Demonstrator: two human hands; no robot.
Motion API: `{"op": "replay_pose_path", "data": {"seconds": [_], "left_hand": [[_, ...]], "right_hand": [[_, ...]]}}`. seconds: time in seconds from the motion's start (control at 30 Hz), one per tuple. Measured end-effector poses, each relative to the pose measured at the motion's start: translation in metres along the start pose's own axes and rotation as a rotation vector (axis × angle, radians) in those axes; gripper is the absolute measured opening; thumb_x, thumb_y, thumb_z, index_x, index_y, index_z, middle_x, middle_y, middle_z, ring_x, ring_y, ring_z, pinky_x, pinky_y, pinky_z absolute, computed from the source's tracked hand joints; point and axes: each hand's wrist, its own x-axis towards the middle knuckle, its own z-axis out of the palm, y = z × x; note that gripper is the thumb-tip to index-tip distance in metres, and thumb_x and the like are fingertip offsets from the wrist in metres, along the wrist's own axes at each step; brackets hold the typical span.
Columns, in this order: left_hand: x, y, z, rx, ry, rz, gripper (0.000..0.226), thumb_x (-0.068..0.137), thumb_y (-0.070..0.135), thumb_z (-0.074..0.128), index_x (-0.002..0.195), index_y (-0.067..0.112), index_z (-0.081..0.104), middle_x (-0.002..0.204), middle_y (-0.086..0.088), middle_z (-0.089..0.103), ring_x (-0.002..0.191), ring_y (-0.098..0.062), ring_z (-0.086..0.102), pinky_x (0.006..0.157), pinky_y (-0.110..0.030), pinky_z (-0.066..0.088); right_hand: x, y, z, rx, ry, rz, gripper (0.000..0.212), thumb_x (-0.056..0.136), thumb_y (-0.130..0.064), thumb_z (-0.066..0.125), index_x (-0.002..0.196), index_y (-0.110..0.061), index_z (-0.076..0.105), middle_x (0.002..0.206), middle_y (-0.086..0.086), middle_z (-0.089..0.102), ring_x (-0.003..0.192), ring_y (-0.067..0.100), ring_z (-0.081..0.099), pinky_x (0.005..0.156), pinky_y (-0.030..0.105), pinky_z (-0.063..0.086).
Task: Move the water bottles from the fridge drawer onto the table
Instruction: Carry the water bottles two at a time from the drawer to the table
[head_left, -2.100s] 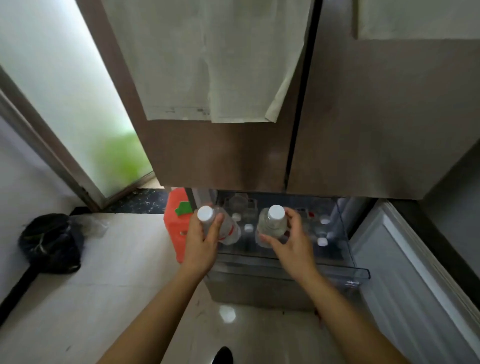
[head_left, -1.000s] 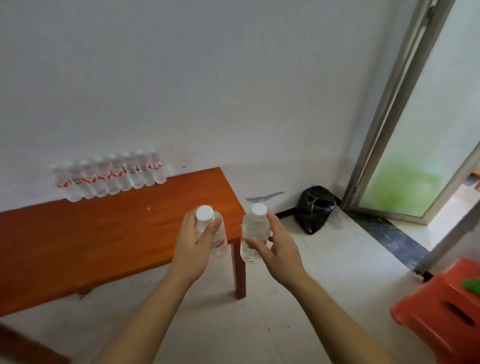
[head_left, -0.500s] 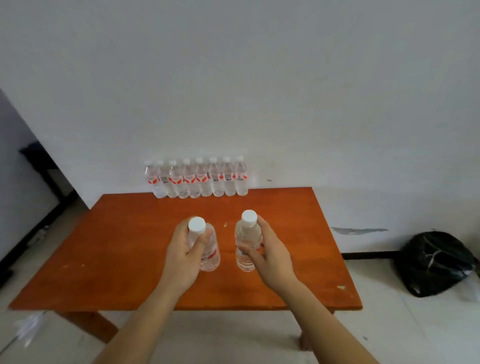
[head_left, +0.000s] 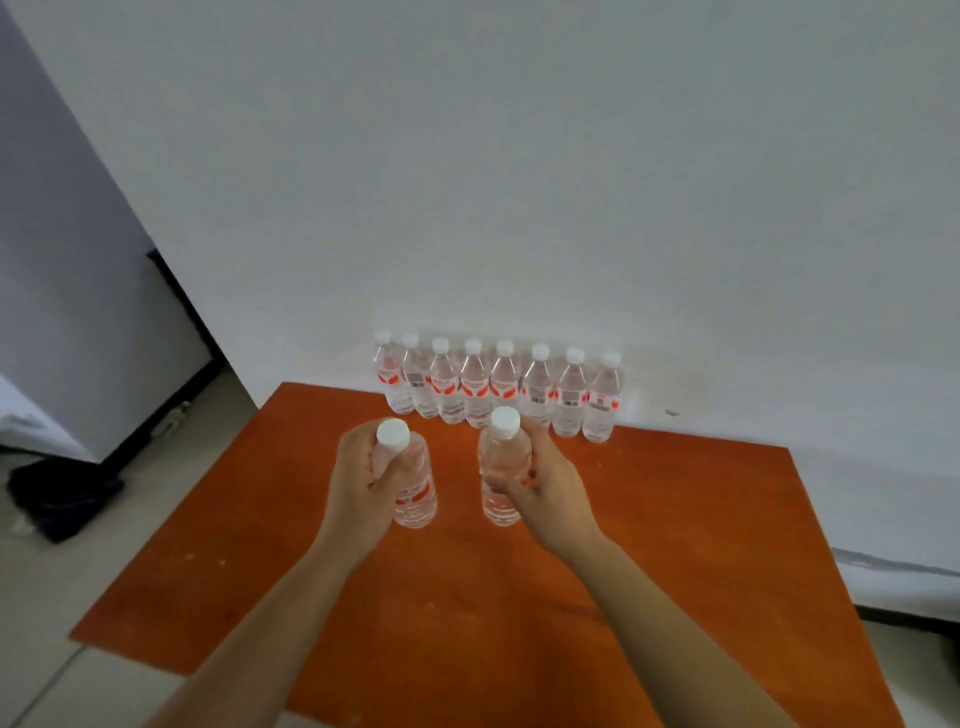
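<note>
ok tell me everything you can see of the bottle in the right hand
The bottle is clear plastic with a white cap and a ribbed lower part. It is about upright, the right hand curled round its middle, over the orange table just before the row of bottles. Whether its base touches the table is unclear.

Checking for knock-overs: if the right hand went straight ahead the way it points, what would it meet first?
Probably the row of bottles by the wall, near its middle; the bottle in the right hand would touch it first. Depth is unclear.
</note>
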Motion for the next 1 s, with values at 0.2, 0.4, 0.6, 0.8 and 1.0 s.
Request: {"op": "replay_pose_path", "data": {"seconds": [0.2, 0.4, 0.6, 0.8, 1.0], "left_hand": [[0.120, -0.082, -0.009, 0.019, -0.084, -0.075, 0.063, 0.076, 0.069, 0.060, 0.127, 0.032, 0.055, 0.130, 0.004, 0.052, 0.117, -0.015, 0.054, 0.095, -0.041, 0.050], [0.225, -0.142, -0.013, 0.054, -0.140, -0.140, 0.045, 0.086, 0.041, 0.071, 0.127, 0.026, 0.062, 0.122, 0.009, 0.058, 0.111, -0.012, 0.054, 0.091, -0.034, 0.043], [0.286, -0.194, -0.002, 0.007, -0.221, -0.207, 0.047, 0.085, 0.034, 0.073, 0.131, 0.025, 0.062, 0.127, 0.004, 0.066, 0.117, -0.017, 0.060, 0.100, -0.042, 0.048], [0.322, -0.213, 0.010, 0.016, -0.301, -0.169, 0.049, 0.087, 0.035, 0.071, 0.133, 0.024, 0.059, 0.133, 0.003, 0.063, 0.123, -0.017, 0.056, 0.103, -0.045, 0.047], [0.334, -0.220, 0.014, 0.059, -0.344, -0.120, 0.042, 0.091, 0.040, 0.065, 0.130, 0.026, 0.059, 0.132, 0.005, 0.061, 0.120, -0.015, 0.056, 0.099, -0.039, 0.048]], "right_hand": [[0.084, 0.016, 0.069, -0.012, 0.037, 0.115, 0.072, 0.086, -0.035, 0.075, 0.145, -0.038, 0.033, 0.139, -0.011, 0.057, 0.125, 0.011, 0.056, 0.099, 0.041, 0.053], [0.157, 0.029, 0.135, -0.065, 0.044, 0.288, 0.065, 0.088, -0.034, 0.073, 0.138, -0.039, 0.033, 0.138, -0.007, 0.058, 0.125, 0.018, 0.058, 0.100, 0.047, 0.053], [0.207, 0.039, 0.184, -0.104, 0.002, 0.377, 0.074, 0.088, -0.023, 0.075, 0.145, -0.032, 0.028, 0.142, 0.002, 0.057, 0.128, 0.025, 0.056, 0.101, 0.047, 0.052], [0.245, 0.042, 0.224, -0.118, 0.031, 0.428, 0.065, 0.090, -0.015, 0.071, 0.137, -0.026, 0.029, 0.137, 0.008, 0.060, 0.123, 0.028, 0.060, 0.097, 0.045, 0.054], [0.259, 0.046, 0.245, -0.077, 0.023, 0.416, 0.057, 0.094, -0.015, 0.065, 0.137, -0.022, 0.028, 0.143, 0.007, 0.052, 0.132, 0.022, 0.051, 0.103, 0.032, 0.045]]}}
